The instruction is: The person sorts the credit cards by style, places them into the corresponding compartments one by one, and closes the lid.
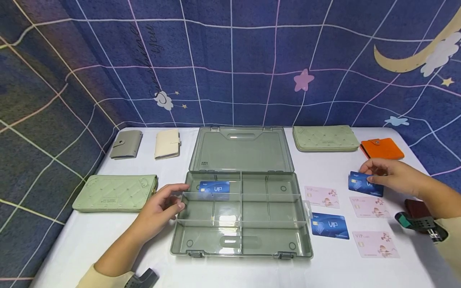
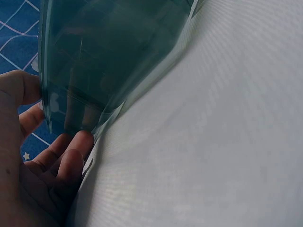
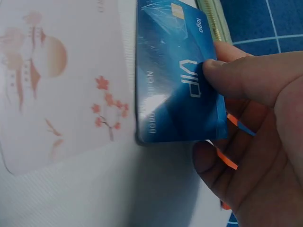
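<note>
A see-through grey compartment box (image 1: 268,256) lies with its lid (image 1: 245,154) folded back. My left hand (image 1: 162,210) touches its left side, fingertips at the rim; in the left wrist view its fingers (image 2: 71,165) lie loosely against the end of the wall. One blue VIP card (image 1: 219,186) is in the back left compartment. My right hand (image 1: 399,176) pinches another blue VIP card (image 1: 360,186) by its right end, thumb on top, over the table at the right. In the right wrist view, this card (image 3: 161,94) is beside a pink card (image 3: 52,127).
Right of the box lie pink cards (image 1: 322,197) and a blue VIP card (image 1: 329,226). Green wallets (image 1: 325,138), an orange card holder (image 1: 383,149), a dark red item (image 1: 414,208), a grey card holder (image 1: 127,145) and a cream one (image 1: 167,144) stand around.
</note>
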### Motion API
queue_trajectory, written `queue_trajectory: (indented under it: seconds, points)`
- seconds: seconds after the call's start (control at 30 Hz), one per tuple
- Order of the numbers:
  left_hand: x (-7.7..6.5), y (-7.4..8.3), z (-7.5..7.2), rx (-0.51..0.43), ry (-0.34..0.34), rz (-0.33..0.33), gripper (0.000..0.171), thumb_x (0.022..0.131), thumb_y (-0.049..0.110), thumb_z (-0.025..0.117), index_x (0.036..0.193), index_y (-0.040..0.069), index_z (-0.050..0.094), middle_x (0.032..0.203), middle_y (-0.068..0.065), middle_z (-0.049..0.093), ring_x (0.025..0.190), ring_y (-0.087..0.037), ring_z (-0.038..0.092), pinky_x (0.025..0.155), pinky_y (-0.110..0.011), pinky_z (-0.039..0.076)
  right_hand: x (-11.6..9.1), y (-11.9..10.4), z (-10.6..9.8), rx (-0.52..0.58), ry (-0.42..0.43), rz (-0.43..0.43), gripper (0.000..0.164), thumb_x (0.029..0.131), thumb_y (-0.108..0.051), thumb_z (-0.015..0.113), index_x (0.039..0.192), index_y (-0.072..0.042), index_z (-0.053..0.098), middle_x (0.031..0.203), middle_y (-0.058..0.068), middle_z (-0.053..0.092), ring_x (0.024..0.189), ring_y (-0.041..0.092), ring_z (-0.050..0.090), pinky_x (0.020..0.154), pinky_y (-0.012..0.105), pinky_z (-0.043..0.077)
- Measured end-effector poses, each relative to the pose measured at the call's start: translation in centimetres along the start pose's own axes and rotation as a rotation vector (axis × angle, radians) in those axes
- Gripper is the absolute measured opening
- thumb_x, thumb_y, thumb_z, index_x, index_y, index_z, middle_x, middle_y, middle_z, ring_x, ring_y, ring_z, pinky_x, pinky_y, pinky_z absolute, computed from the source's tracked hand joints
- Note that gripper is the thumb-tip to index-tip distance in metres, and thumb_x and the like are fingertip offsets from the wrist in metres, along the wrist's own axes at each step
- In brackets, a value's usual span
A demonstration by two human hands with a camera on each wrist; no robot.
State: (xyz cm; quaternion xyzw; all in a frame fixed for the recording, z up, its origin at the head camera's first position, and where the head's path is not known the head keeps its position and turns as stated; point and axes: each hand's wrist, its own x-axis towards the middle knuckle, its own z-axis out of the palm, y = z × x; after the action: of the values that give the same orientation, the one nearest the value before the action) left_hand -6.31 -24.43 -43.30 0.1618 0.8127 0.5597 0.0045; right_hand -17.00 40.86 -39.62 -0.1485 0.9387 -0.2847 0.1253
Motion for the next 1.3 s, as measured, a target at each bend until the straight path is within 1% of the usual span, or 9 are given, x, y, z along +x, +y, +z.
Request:
queue_trajectory:
  seconds: [0.17,0.3,0.4,0.53,0.6,0.83,0.97,1.07,1.3]
  points:
    - [0.0,0.0,-0.1,-0.003,-0.005,0.011,0.045,0.100,-0.005,0.065,0.144,0.004,0.062,0.131,-0.018,0.061,0.089,-0.014,0.066,0.064,-0.030,0.057,-0.2,-0.4,-0.9,0.015,-0.009,0.010,0.011,0.102,0.002,0.066,0.112,-0.003,0.070,0.097,0.002,0.068,0.087,0.007,0.059,0.076,0.018,0.049]
    - [-0.1,0.0,-0.1,-0.005,-0.007,0.020,0.044,0.100,-0.005,0.065,0.144,0.004,0.061,0.132,-0.020,0.060,0.089,-0.014,0.066,0.064,-0.030,0.057,-0.2,-1.4,-1.7,0.024,-0.036,0.070,0.014,0.105,-0.005,0.064,0.118,-0.002,0.068,0.103,0.003,0.067,0.090,0.008,0.059,0.077,0.022,0.052]
    - [-0.2,-0.1,-0.2,0.001,-0.006,0.015,0.044,0.100,-0.005,0.065,0.144,0.004,0.061,0.132,-0.019,0.060,0.089,-0.014,0.066,0.064,-0.030,0.057,0.1,-2.6,-2.1,0.047,-0.017,0.063,0.015,0.106,-0.006,0.064,0.119,-0.002,0.068,0.103,0.004,0.068,0.090,0.010,0.060,0.077,0.022,0.053]
    - [-0.3,-0.4,-0.4,0.016,-0.004,-0.006,0.044,0.100,-0.004,0.066,0.144,0.005,0.061,0.133,-0.017,0.061,0.088,-0.013,0.066,0.064,-0.030,0.057,0.6,-4.7,-2.3,0.118,-0.003,-0.031,0.014,0.105,-0.002,0.063,0.119,-0.002,0.068,0.102,0.005,0.069,0.092,0.014,0.063,0.079,0.020,0.054]
    - [-0.4,-0.5,-0.5,0.020,-0.005,-0.015,0.045,0.100,-0.004,0.066,0.144,0.005,0.061,0.133,-0.017,0.061,0.088,-0.013,0.066,0.064,-0.030,0.057,0.9,-5.9,-2.1,0.149,-0.016,-0.076,0.015,0.105,-0.001,0.063,0.119,-0.003,0.068,0.103,0.005,0.070,0.093,0.015,0.064,0.080,0.021,0.055]
    - [-0.3,-0.6,-0.3,0.005,-0.004,-0.003,0.045,0.100,-0.005,0.065,0.144,0.005,0.061,0.133,-0.019,0.060,0.088,-0.013,0.066,0.064,-0.030,0.058,2.0,-10.4,-0.9,0.222,-0.132,-0.179,0.014,0.105,-0.001,0.064,0.118,-0.006,0.068,0.103,0.007,0.068,0.094,0.020,0.063,0.083,0.023,0.056]
    - [-0.3,-0.5,-0.2,0.002,-0.006,0.003,0.045,0.100,-0.004,0.065,0.144,0.005,0.061,0.135,-0.020,0.060,0.089,-0.014,0.066,0.064,-0.030,0.058,2.5,-12.5,0.1,0.268,-0.186,-0.264,0.015,0.104,0.000,0.064,0.117,-0.007,0.068,0.106,0.007,0.069,0.096,0.021,0.063,0.087,0.021,0.055]
    - [-0.2,-0.5,-0.2,0.006,-0.007,0.005,0.045,0.100,-0.004,0.065,0.144,0.005,0.061,0.136,-0.020,0.060,0.089,-0.014,0.065,0.064,-0.030,0.058,2.9,-14.1,0.8,0.295,-0.211,-0.302,0.016,0.104,0.000,0.065,0.117,-0.008,0.069,0.107,0.007,0.071,0.097,0.022,0.064,0.089,0.022,0.055]
    - [-0.1,-0.1,-0.1,0.004,-0.002,0.012,0.045,0.100,-0.004,0.066,0.144,0.005,0.062,0.136,-0.019,0.062,0.087,-0.013,0.065,0.064,-0.030,0.058,4.1,-17.4,2.4,0.347,-0.283,-0.328,0.014,0.104,-0.005,0.067,0.117,-0.010,0.070,0.107,0.007,0.071,0.096,0.025,0.065,0.089,0.029,0.057]
